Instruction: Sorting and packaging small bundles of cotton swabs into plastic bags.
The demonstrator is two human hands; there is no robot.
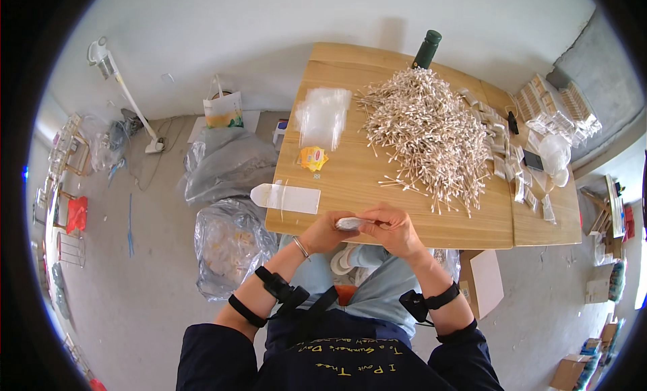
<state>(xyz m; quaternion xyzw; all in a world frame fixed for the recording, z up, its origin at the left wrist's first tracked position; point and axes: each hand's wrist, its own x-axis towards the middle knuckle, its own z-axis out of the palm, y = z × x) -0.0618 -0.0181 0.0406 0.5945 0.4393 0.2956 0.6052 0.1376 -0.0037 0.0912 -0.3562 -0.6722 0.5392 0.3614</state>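
Close to the table's front edge, both hands are closed on a small whitish plastic packet (350,223). My left hand (323,233) grips its left end, and my right hand (392,231) pinches the other end. Fingers cover much of the packet, so its contents cannot be made out. Left of my hands lies a white card strip (303,200) with one pointed end and a thin stick across it. Beyond the strip are yellow cards (313,157) and a stack of clear plastic bags (325,115). A large heap of cotton swabs (435,132) spreads ahead and to the right.
Behind the heap stands a dark green bottle (426,49). Many small filled packets (499,145) lie on the right, near a flat black device (532,160) and stacked bundles (556,108). Plastic sacks (232,246) sit left of the wooden table (364,201); a cardboard box (482,280) is below right.
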